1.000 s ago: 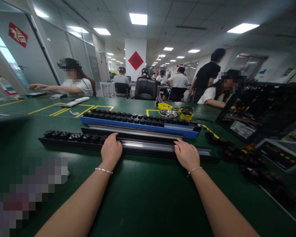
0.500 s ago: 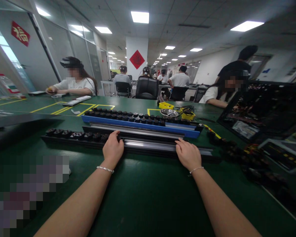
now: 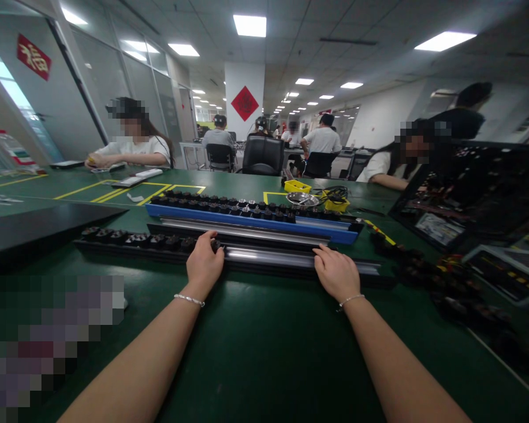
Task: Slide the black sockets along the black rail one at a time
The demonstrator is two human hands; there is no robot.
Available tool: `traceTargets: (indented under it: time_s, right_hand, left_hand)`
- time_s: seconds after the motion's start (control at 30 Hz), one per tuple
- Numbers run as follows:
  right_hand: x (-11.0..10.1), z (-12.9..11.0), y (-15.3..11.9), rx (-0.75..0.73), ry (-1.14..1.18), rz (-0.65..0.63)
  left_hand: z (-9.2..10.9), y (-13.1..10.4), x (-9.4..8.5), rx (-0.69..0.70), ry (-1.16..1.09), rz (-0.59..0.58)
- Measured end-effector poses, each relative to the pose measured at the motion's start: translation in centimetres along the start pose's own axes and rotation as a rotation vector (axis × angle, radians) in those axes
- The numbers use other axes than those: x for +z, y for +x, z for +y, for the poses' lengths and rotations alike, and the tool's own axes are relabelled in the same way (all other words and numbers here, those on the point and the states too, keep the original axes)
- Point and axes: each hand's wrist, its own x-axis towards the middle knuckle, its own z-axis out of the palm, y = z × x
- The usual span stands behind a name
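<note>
Rail geometry is kinda the whole story here: the long black rail with a silver metal strip down its channel (image 3: 268,270) lies crosswise on the dark green bench (image 3: 268,346), straight ahead of the person, long axis running left to right, with its right end sitting a touch lower in the view. Both hands are on it, well apart. The row of small black plug-like pieces with metal tops (image 3: 134,239) fills the left part of the channel, so the left hand (image 3: 204,258) is the nearer one to it, right where the row stops. To the right of that hand you get bare silver strip, then the right hand (image 3: 338,271), which is closer to the rail's right end. Left hand's partly curled, thumb out, with a dark little piece (image 3: 216,244) showing by the thumb and finger; it's blurry there, so I can't tell if that's pinched or just touched. Right hand is loosely bent, fingertips over the rail and pointing leftward along it, and I can't make out whether it's really gripping. Just past the hands is a second black rail with a silver strip (image 3: 264,236), roughly parallel, then a blue rail loaded with black pieces (image 3: 194,215) behind that.
</note>
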Motion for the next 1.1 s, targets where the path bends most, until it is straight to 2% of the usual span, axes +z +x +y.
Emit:
traceTargets:
  time_s: [0.23,0.47,1.1]
  right_hand:
    - [0.02,0.05,0.05,-0.009,0.001,-0.008]
    - [0.04,0.14,0.12,-0.006,-0.010,-0.019]
    - [-0.08,0.11,0.09,-0.008,-0.002,-0.020]
  left_hand:
    - [0.13,-0.02,0.20,0.114,0.062,0.013]
    - [0.62,-0.29,0.17,0.076,0.307,0.034]
    - [0.83,-0.16,-0.19,0.055,0.196,-0.028]
